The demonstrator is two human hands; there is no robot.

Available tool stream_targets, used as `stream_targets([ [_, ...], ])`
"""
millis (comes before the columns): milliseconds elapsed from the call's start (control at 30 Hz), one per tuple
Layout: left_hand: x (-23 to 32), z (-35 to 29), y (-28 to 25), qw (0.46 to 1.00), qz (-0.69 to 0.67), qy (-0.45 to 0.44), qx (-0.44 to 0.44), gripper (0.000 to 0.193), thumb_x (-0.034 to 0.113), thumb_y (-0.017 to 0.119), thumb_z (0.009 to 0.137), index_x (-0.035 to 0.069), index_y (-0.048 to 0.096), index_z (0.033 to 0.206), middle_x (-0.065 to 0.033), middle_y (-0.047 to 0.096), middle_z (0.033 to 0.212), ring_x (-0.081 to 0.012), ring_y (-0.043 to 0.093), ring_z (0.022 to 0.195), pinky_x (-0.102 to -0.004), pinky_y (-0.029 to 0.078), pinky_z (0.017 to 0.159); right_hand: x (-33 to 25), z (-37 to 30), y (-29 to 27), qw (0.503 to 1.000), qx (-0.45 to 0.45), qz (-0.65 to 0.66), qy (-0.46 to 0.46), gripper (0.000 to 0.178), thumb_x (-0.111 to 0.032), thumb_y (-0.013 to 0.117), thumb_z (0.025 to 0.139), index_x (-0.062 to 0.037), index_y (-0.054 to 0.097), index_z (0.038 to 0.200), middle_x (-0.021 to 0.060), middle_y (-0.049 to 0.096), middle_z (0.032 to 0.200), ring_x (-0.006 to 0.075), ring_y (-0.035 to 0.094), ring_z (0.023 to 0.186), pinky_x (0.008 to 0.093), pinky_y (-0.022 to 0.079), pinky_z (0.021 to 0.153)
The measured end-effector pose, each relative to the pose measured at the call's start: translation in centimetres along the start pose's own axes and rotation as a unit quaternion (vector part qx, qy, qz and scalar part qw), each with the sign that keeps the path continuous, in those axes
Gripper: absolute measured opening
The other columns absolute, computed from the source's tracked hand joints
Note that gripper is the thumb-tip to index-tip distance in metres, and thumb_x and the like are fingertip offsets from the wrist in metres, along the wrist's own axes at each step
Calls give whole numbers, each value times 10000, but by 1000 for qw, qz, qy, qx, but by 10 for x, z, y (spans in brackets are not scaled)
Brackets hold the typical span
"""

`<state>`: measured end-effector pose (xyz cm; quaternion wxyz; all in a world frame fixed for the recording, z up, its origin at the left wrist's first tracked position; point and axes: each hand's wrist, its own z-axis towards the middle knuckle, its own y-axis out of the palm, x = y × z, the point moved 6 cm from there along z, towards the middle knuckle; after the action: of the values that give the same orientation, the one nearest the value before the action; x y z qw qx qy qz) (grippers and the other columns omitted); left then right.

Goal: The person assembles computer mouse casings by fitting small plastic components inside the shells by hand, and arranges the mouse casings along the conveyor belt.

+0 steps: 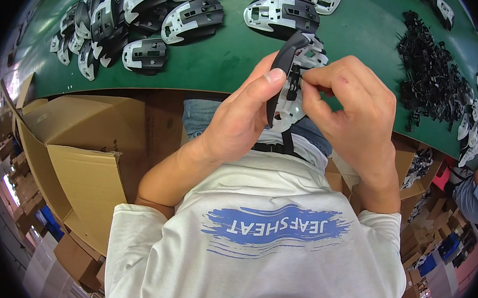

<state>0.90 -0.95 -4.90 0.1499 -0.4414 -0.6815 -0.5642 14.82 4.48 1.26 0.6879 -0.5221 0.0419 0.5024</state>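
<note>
My left hand (242, 107) is closed round a curved black and white plastic shell (289, 105), tilted on its side above the table's near edge, thumb on its dark outer face. Inside the shell lies a small black plastic part (294, 82). My right hand (350, 101) is closed in a pinch, thumb and forefinger tips against the shell's inner side beside that black part. What sits between those fingertips is hidden. Another shell (282, 16) of the same kind lies on the table just beyond my hands.
The green table (211, 72) carries a pile of similar shells (108, 21) at the left. A heap of small black plastic parts (430, 65) lies at the right, with white pieces (474, 132) beside it. An open cardboard box (82, 177) stands left of me; another person (471, 193) is at far right.
</note>
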Motion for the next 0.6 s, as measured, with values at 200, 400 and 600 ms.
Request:
stream_targets([
  [200,4,-1,6,999,-31,-1,-21,627,358,423,1164,15,332,1681,-102,550,1539,-189,523,1431,-378,391,1224,3,-2,-3,999,10,-24,18,171,-19,825,761,-96,693,837,40,641,777,249,669,692,380,543,605],
  [400,-2,-1,3,994,100,34,10,668,357,423,1157,4,266,1702,-121,501,1573,-197,494,1442,-380,368,1231,-2,-2,-5,999,-6,-39,29,179,-40,828,763,-99,665,807,38,605,735,237,635,644,379,514,569],
  [600,-3,-3,11,1000,18,19,-13,689,351,416,1157,2,212,1716,-127,472,1601,-190,467,1466,-375,342,1247,7,-5,-7,998,-8,-5,55,176,-33,824,771,-91,663,813,35,602,724,209,627,623,360,504,551],
])
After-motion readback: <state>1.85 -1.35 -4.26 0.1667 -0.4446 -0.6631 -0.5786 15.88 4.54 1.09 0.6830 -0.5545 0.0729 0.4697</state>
